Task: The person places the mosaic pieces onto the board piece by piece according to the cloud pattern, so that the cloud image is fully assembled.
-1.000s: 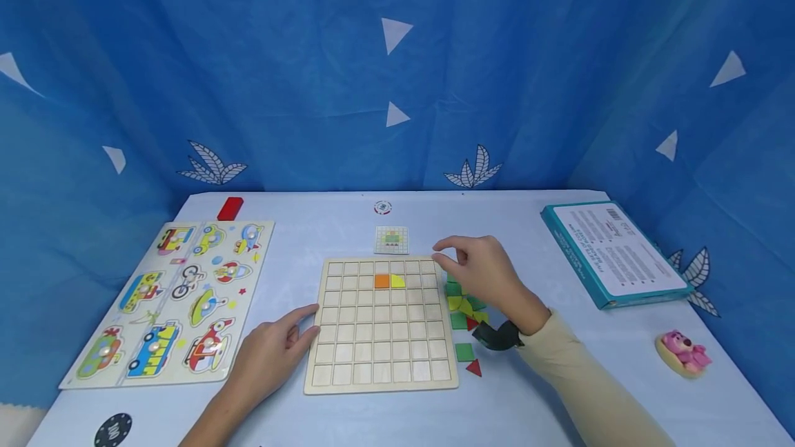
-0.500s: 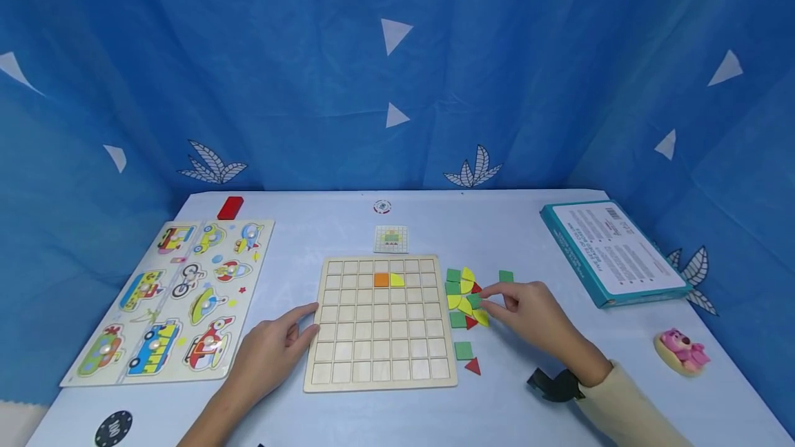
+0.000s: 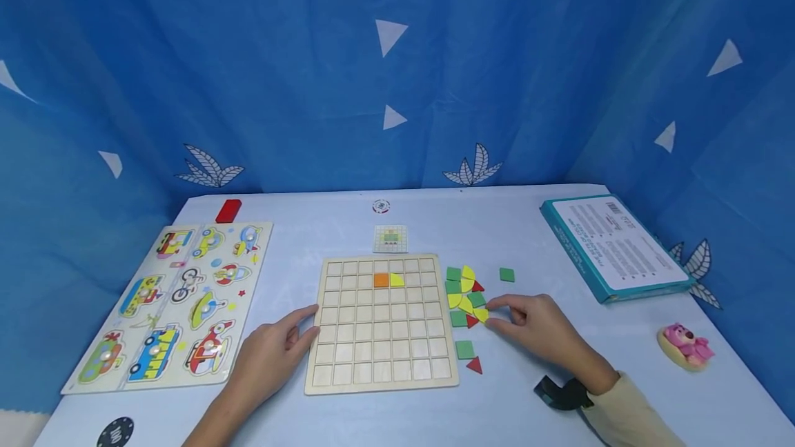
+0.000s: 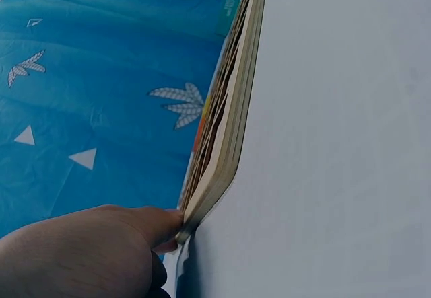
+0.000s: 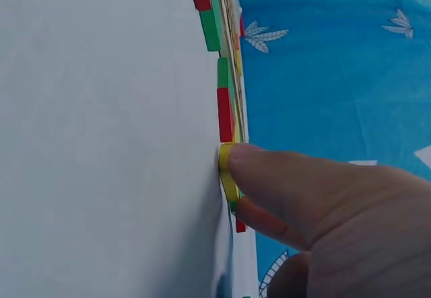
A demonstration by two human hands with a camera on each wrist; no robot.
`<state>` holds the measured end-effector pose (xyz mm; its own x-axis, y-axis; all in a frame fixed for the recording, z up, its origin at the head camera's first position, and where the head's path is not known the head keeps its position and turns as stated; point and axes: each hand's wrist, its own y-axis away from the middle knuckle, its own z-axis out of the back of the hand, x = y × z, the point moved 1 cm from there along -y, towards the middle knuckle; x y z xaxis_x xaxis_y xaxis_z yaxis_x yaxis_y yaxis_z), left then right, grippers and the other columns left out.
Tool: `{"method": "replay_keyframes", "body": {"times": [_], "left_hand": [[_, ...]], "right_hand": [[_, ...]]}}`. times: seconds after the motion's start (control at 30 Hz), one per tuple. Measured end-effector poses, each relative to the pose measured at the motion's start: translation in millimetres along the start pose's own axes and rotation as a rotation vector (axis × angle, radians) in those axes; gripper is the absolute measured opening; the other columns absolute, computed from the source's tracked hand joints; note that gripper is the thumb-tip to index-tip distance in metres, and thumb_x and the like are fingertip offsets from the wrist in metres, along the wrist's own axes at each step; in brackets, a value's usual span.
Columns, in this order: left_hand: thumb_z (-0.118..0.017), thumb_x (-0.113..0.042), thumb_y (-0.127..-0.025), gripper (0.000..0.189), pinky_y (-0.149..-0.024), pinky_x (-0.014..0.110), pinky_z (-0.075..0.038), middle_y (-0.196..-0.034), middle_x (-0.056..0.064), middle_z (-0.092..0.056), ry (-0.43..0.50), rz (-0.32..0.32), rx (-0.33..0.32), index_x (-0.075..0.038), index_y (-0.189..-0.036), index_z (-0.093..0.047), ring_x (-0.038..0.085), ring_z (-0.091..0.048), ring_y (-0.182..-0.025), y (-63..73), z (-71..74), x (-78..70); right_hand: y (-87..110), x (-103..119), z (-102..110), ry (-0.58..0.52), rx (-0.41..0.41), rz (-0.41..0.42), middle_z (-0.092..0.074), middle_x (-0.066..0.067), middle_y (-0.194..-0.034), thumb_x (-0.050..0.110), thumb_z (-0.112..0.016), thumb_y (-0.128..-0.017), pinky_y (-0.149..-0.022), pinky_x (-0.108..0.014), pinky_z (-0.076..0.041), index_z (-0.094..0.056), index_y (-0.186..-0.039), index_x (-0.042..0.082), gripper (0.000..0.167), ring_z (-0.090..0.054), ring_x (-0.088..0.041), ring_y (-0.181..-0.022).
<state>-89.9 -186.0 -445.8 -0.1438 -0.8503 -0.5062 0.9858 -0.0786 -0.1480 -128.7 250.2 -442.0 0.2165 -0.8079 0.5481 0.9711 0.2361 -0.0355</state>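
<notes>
A square wooden grid board (image 3: 381,350) lies in the middle of the table, with an orange square (image 3: 381,280) and a yellow quarter-circle (image 3: 396,280) side by side in its cells. My left hand (image 3: 270,354) rests at the board's left edge; thumb and index fingertips touch the rim, spread apart. To the right of the board lies a loose cluster of green squares, red triangles and yellow pieces. At its near right, my right hand (image 3: 543,333) pinches a yellow rounded tile (image 5: 226,170) between thumb and index finger; in the right wrist view the thumb partly covers it.
A small pattern card (image 3: 390,239) and a poker chip (image 3: 381,206) lie behind the board. Left are a vehicle puzzle (image 3: 236,309), a red block (image 3: 229,211) and a black chip (image 3: 115,432). Right are a lone green square (image 3: 506,274), a teal box (image 3: 615,247) and a pink figurine (image 3: 686,345).
From beside the board's top right corner, my right hand has moved right and nearer, first to a green square, then down to the yellow tile. The left hand has stayed at the board's edge.
</notes>
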Motion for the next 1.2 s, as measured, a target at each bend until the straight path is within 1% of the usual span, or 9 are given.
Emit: {"method": "replay_keyframes", "body": {"times": [0.2,0.3,0.43,0.57,0.73,0.83,0.93,1.1,1.2], "left_hand": [[-0.077,-0.030,-0.093,0.036,-0.047,0.024,-0.028,-0.053,-0.016,-0.037,0.009,-0.023,-0.021,-0.016,-0.126,-0.073,0.003,-0.032,-0.045,1.0,-0.3,0.0],[-0.077,-0.030,-0.094,0.035,-0.047,0.024,-0.028,-0.053,-0.017,-0.037,0.007,-0.026,-0.025,-0.017,-0.126,-0.073,0.003,-0.032,-0.045,1.2,0.3,0.2],[-0.077,-0.030,-0.094,0.035,-0.047,0.024,-0.027,-0.053,-0.017,-0.037,0.009,-0.023,-0.021,-0.017,-0.126,-0.073,0.003,-0.032,-0.045,1.0,0.5,0.2],[-0.077,-0.030,-0.094,0.036,-0.047,0.025,-0.027,-0.053,-0.016,-0.037,0.010,-0.017,-0.014,-0.017,-0.126,-0.073,0.003,-0.032,-0.045,0.6,0.4,-0.1],[-0.077,-0.030,-0.094,0.036,-0.047,0.024,-0.027,-0.052,-0.016,-0.037,0.007,-0.020,-0.016,-0.016,-0.127,-0.073,0.003,-0.032,-0.045,0.5,0.1,-0.1],[-0.077,-0.031,-0.094,0.036,-0.047,0.024,-0.027,-0.052,-0.017,-0.037,0.008,-0.024,-0.017,-0.017,-0.127,-0.073,0.003,-0.032,-0.045,0.4,0.5,-0.4],[-0.077,-0.031,-0.094,0.036,-0.047,0.024,-0.027,-0.053,-0.017,-0.037,0.006,-0.030,-0.020,-0.017,-0.127,-0.073,0.003,-0.032,-0.045,0.2,0.9,-0.4],[-0.077,-0.031,-0.094,0.036,-0.047,0.024,-0.027,-0.053,-0.017,-0.037,0.001,-0.036,-0.029,-0.017,-0.126,-0.073,0.003,-0.032,-0.045,0.6,0.6,0.2],[-0.077,-0.030,-0.094,0.036,-0.046,0.024,-0.027,-0.053,-0.017,-0.037,-0.002,-0.039,-0.032,-0.016,-0.126,-0.073,0.002,-0.031,-0.045,1.0,-0.4,0.7]], "right_hand": [[0.7,2.7,0.5,0.026,0.011,0.028,-0.040,0.010,-0.052,0.034,-0.087,-0.082,-0.048,-0.026,-0.032,-0.078,-0.109,0.024,0.030,-0.041,-0.010,-0.047],[0.9,4.9,1.1,0.109,-0.042,0.055,-0.039,0.011,-0.053,0.039,-0.087,-0.081,-0.049,-0.025,-0.032,-0.078,-0.105,0.024,0.029,-0.039,-0.008,-0.048],[1.6,5.9,0.9,0.183,-0.104,0.079,-0.036,0.013,-0.053,0.047,-0.087,-0.079,-0.051,-0.026,-0.029,-0.076,-0.091,0.028,0.026,-0.035,-0.006,-0.049],[2.6,5.5,-0.2,0.128,-0.099,0.093,-0.034,0.013,-0.053,0.047,-0.087,-0.079,-0.050,-0.025,-0.028,-0.072,-0.083,0.032,0.022,-0.034,-0.006,-0.048],[2.7,2.8,-1.2,0.040,-0.114,0.137,-0.033,0.015,-0.054,0.036,-0.088,-0.081,-0.048,-0.024,-0.028,-0.077,-0.096,0.028,0.020,-0.034,-0.004,-0.047],[1.8,0.8,-2.7,0.023,-0.086,0.161,-0.033,0.016,-0.053,0.029,-0.087,-0.083,-0.048,-0.024,-0.028,-0.079,-0.109,0.025,0.027,-0.033,-0.003,-0.047],[0.9,-0.5,-3.9,0.038,-0.049,0.167,-0.034,0.016,-0.052,0.026,-0.085,-0.085,-0.048,-0.023,-0.028,-0.079,-0.116,0.025,0.031,-0.033,-0.002,-0.047],[0.5,0.1,-4.2,0.066,-0.039,0.138,-0.036,0.015,-0.052,0.026,-0.084,-0.086,-0.048,-0.023,-0.028,-0.078,-0.116,0.025,0.030,-0.035,-0.003,-0.047],[0.7,1.3,-4.0,0.087,-0.056,0.100,-0.037,0.014,-0.053,0.029,-0.085,-0.085,-0.048,-0.024,-0.030,-0.077,-0.110,0.025,0.027,-0.037,-0.005,-0.047]]}}
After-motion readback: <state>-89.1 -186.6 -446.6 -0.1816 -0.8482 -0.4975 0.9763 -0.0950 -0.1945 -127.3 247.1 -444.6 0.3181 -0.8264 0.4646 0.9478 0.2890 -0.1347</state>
